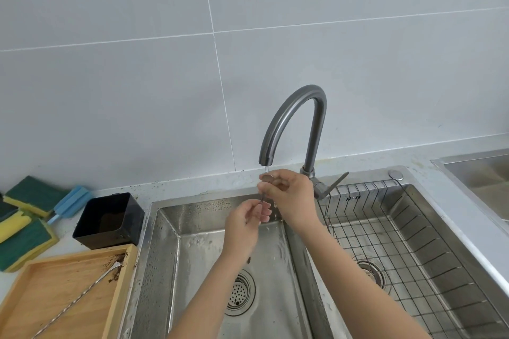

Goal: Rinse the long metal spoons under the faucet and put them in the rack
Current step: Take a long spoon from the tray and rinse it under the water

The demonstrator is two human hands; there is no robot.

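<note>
both hands hold spoon under faucet; no writing legible

Rack right of faucet (tray left, apparently holding spoon).

Under the faucet spout the gap is narrow, and both hands and the spoon fill it. Below them the left sink basin lies open down to its drain. The faucet's upright and lever stand between that basin and the wire rack in the right basin; the right forearm crosses the divider lower down. On the bench at left, a black box and wooden tray crowd the sink edge.
</note>
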